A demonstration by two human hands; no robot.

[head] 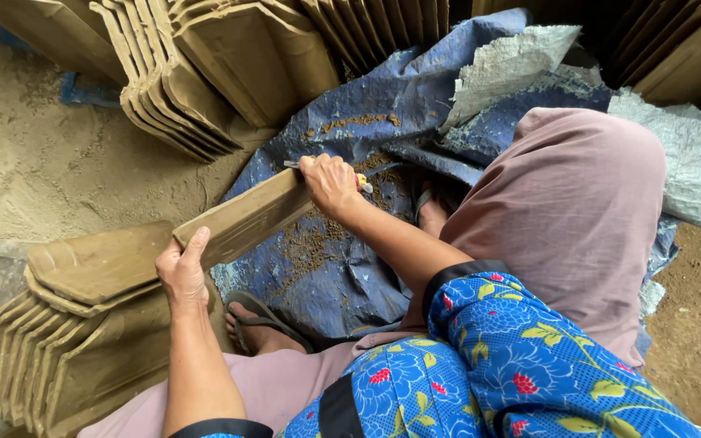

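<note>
My left hand (182, 272) grips the near end of a brown unfired clay roof tile (245, 219), which I hold on edge above a blue tarp (383, 113). At the tile's far end my right hand (330, 182) is closed on a small knife (362, 183) with a yellow handle, its blade lying along the tile's top edge. Clay shavings (310, 243) lie scattered on the tarp below the tile.
A stack of clay tiles (83, 324) lies at my left, right under the held tile. More tiles (221, 65) lean in rows at the back. My sandalled foot (257, 328) rests on the tarp. Sandy ground (34, 162) spreads to the left, bare earth (699, 324) to the right.
</note>
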